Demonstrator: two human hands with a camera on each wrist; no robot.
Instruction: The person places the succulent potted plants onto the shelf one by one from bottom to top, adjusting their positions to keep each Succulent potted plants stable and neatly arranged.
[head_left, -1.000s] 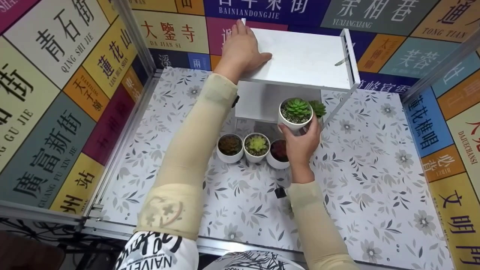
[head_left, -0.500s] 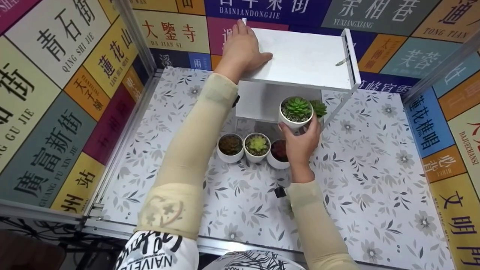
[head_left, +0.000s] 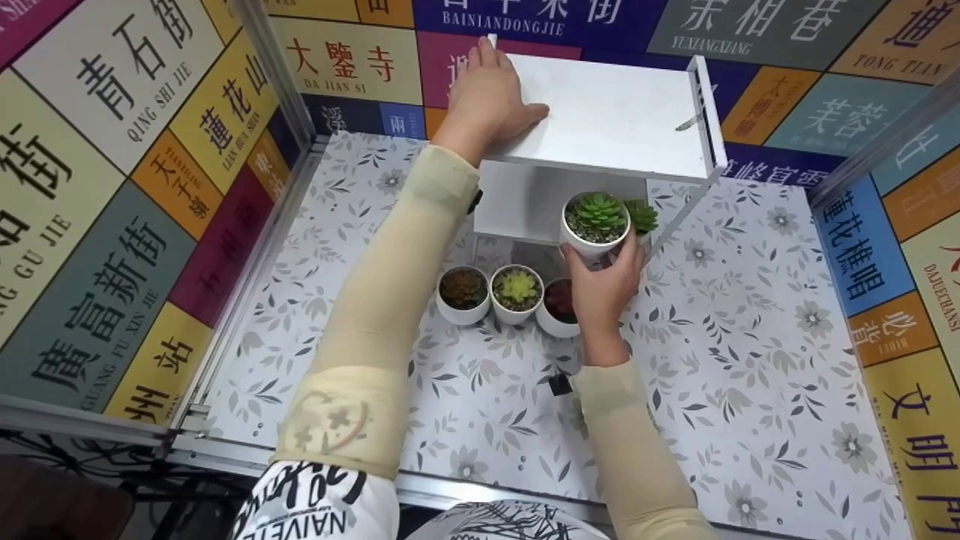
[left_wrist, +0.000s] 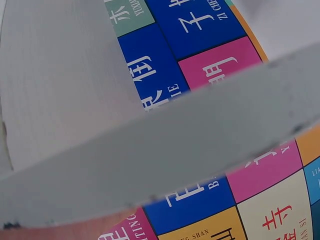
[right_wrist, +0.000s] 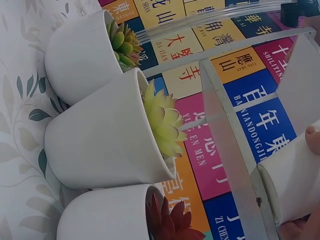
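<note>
My right hand [head_left: 604, 289] grips a white pot with a green succulent [head_left: 596, 217], thumb on the left side and fingers on the right. The pot is upright, at the front of the white shelf's [head_left: 600, 112] lower opening. In the right wrist view, fingertips [right_wrist: 313, 140] touch the held white pot [right_wrist: 295, 175]. My left hand [head_left: 487, 97] rests on the left end of the shelf's top board, fingers pointing away and thumb spread to the right. The left wrist view shows mostly a blurred white shelf edge [left_wrist: 165, 140].
Three white pots stand in a row before the shelf: a brownish succulent [head_left: 463, 294], a yellow-green one [head_left: 516, 292] and a dark red one [head_left: 559, 309], partly behind the right hand. Another green succulent [head_left: 642, 216] shows behind the held pot. Sign-patterned panels [head_left: 352, 64] surround the floral tabletop [head_left: 750, 360].
</note>
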